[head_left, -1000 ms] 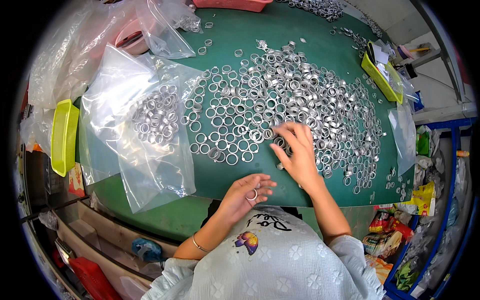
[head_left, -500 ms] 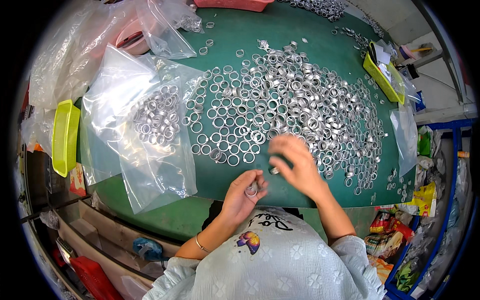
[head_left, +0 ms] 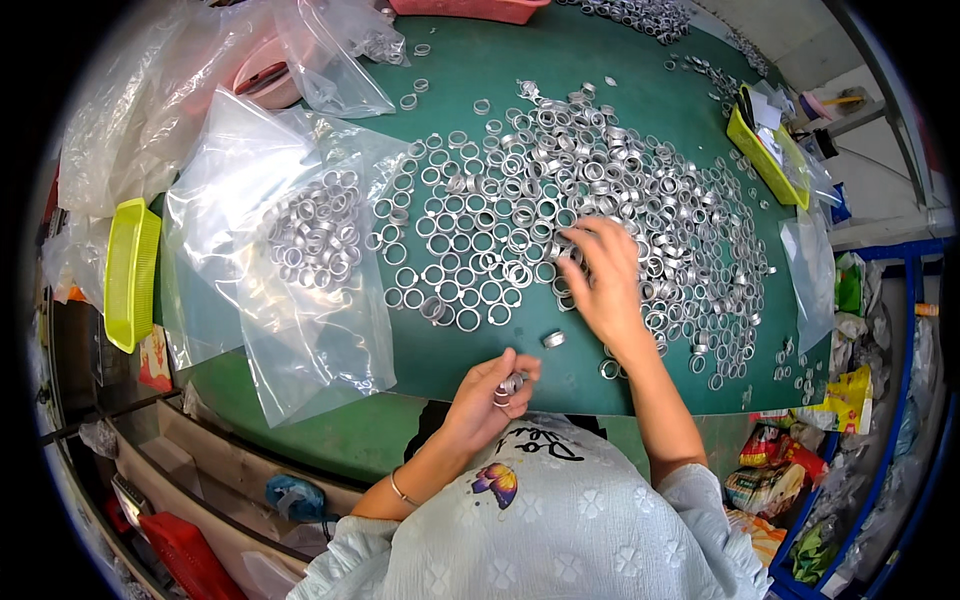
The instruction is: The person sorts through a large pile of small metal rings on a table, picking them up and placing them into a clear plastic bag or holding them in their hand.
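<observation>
My left hand (head_left: 490, 395) is closed around a few silver metal rings (head_left: 510, 388) at the table's near edge. Over the near side of a broad heap of metal rings (head_left: 640, 185), my right hand (head_left: 604, 270) reaches with its fingers apart and slightly bent; I see nothing held in it. One loose ring (head_left: 553, 340) lies on the green table (head_left: 440, 365) between the two hands. Left of the heap, many rings lie flat in a single layer. A smaller pile of rings (head_left: 315, 230) rests on a clear plastic bag (head_left: 310, 350).
A yellow-green basket (head_left: 131, 275) stands at the left edge, and another basket (head_left: 765, 150) holding papers is at the right. Clear plastic bags cover a pink basin (head_left: 268, 75) at the back left. A blue shelf rack (head_left: 900, 380) with packets stands to the right.
My right hand has moved away from me to the heap, leaving the loose ring in plain sight on the table. My left hand has shifted only slightly, still holding rings.
</observation>
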The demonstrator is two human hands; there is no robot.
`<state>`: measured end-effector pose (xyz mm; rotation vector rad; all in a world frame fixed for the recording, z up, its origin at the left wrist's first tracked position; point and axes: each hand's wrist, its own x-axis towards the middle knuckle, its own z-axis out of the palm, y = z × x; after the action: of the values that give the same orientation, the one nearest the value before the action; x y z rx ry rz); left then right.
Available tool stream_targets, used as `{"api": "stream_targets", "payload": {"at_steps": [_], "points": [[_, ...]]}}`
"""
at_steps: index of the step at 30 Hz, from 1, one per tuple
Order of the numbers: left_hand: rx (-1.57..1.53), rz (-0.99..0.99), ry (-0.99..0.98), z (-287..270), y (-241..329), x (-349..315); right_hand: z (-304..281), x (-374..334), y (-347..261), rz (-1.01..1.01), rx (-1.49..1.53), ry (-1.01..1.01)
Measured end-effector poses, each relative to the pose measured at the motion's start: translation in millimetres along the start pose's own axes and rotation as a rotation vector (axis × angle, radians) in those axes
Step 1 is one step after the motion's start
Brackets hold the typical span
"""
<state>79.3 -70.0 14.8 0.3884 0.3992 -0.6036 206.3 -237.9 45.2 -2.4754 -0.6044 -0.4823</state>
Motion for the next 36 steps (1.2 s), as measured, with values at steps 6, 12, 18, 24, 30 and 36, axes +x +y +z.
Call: {"api": "stream_targets", "payload": {"at_steps": [6, 12, 18, 24, 30, 36], "points": [[0.066, -0.021, 0.021, 17, 5, -7, 26, 13, 7, -0.076, 0.091, -0.145], [0.033, 0.052, 0.018, 3, 6, -2, -12, -6, -5, 0.56, 0.936, -0.23], [0.034, 0.071, -0.074, 4, 7, 1, -18, -19, -15, 0.588, 1.37, -0.217], [0.049, 0.081, -0.039, 5, 6, -1, -27, -17, -22, 0.227, 0.591, -0.293], [0.15, 0.084, 0.017, 7, 7, -1, -20, 7, -4, 0.146, 0.334, -0.198], [0.288, 0.011, 0.045, 13, 4, 0, 20, 2, 2, -0.058, -0.158, -0.357]]}}
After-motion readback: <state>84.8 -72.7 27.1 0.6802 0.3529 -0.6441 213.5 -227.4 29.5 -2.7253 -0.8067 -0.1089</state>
